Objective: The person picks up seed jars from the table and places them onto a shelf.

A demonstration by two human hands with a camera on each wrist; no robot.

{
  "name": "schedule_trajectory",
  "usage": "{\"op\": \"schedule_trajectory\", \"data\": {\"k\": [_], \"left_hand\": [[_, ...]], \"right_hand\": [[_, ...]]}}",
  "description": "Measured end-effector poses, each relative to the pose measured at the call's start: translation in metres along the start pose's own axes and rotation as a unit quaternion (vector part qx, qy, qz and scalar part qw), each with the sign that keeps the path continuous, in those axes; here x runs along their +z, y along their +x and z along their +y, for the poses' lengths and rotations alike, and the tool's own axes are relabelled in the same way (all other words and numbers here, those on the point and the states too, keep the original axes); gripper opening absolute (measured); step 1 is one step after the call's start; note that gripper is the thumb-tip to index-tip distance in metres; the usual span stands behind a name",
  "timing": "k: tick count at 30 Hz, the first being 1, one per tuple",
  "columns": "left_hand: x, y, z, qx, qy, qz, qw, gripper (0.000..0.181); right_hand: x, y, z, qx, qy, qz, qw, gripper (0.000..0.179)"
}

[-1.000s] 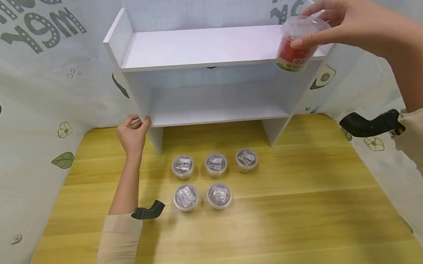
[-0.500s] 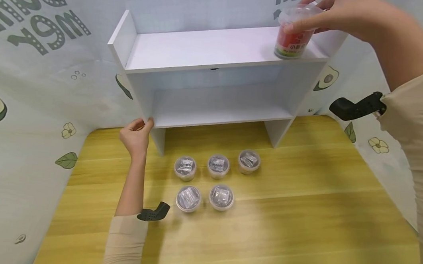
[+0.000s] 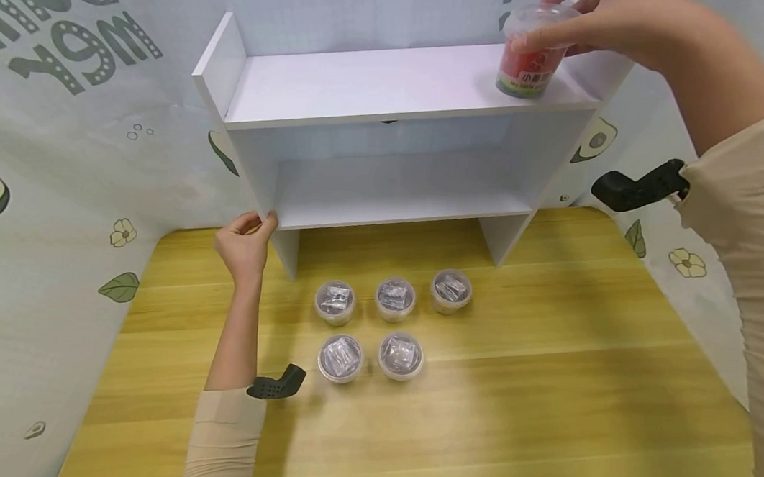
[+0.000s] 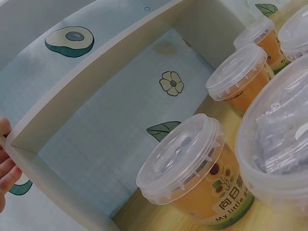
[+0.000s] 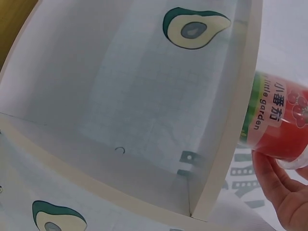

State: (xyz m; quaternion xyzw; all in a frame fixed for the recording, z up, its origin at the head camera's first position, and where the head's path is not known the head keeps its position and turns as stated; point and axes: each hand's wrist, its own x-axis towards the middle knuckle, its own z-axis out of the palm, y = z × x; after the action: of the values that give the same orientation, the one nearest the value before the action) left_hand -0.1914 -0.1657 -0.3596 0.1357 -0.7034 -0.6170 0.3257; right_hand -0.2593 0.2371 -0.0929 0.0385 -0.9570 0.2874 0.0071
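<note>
At the right end of the top board of a white shelf [image 3: 364, 86], my right hand [image 3: 610, 27] holds a clear plastic cup [image 3: 528, 70] with a red label, thumb in front and fingers behind. The cup stands upright, its base on the board near the front edge; in the right wrist view, its tomato picture [image 5: 298, 108] shows. My left hand [image 3: 244, 242] pinches the front edge of the shelf's left side panel, level with the lower board. In the left wrist view only its fingertips [image 4: 7, 168] show, at the panel edge.
Several lidded cups [image 3: 395, 298] stand in two rows on the wood-look table [image 3: 542, 391] in front of the shelf. In the left wrist view, one cup [image 4: 211, 192] has an orange label with sunflowers. A patterned cloth [image 3: 55, 156] hangs behind.
My right hand has brought the red-labelled cup from in front of the top board's edge back onto the board, still gripping it. My left hand stays on the side panel.
</note>
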Motion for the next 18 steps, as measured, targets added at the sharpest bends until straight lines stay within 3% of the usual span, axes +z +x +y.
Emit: {"op": "schedule_trajectory", "data": {"k": [5,10,18], "left_hand": [[-0.001,-0.01,0.022,-0.001,-0.001,-0.002,1.0,0.017],[-0.002,-0.01,0.023,-0.005,-0.004,-0.009,0.9999,0.022],[0.0,0.005,-0.01,-0.008,-0.009,-0.003,0.9999,0.025]], "right_hand": [[0.001,0.004,0.003,0.02,0.006,-0.007,0.9998,0.08],[0.004,0.003,0.005,0.029,0.006,0.003,0.9996,0.08],[0.007,0.002,0.003,0.022,0.024,0.012,0.9994,0.079]]}}
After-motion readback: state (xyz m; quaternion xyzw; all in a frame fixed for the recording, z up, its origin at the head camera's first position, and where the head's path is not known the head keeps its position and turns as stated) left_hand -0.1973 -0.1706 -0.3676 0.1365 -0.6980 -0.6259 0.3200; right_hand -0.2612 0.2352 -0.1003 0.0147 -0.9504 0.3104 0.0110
